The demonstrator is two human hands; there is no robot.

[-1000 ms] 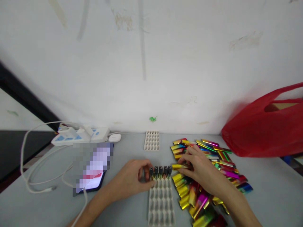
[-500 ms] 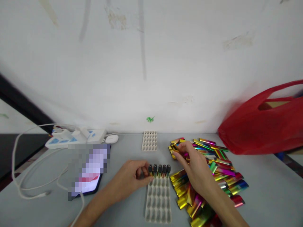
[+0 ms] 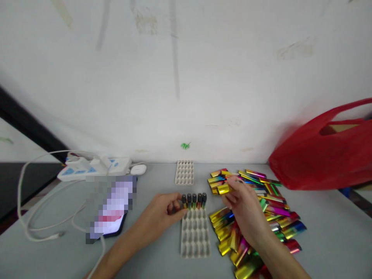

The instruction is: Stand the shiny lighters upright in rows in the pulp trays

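Note:
At the left edge of a pale moulded tray, my left hand is closed, thumb and index finger gripping the far left corner. A row of several small tubes with black tops stands upright across the tray's far end, beside those fingertips. The nearer hollows hold nothing. My right hand pinches a shiny gold sleeve between thumb and fingers, above the left side of a heap of metallic coloured sleeves. Its hand and wrist cover part of the heap.
A second pale tray lies by the wall. Left are a phone, a white power strip, a white earbud case and a looping white cable. A red bag stands at the right.
My right hand has picked a gold sleeve up from the heap and turned it. The near tray's front end has shifted away from me, with my left hand still at its corner.

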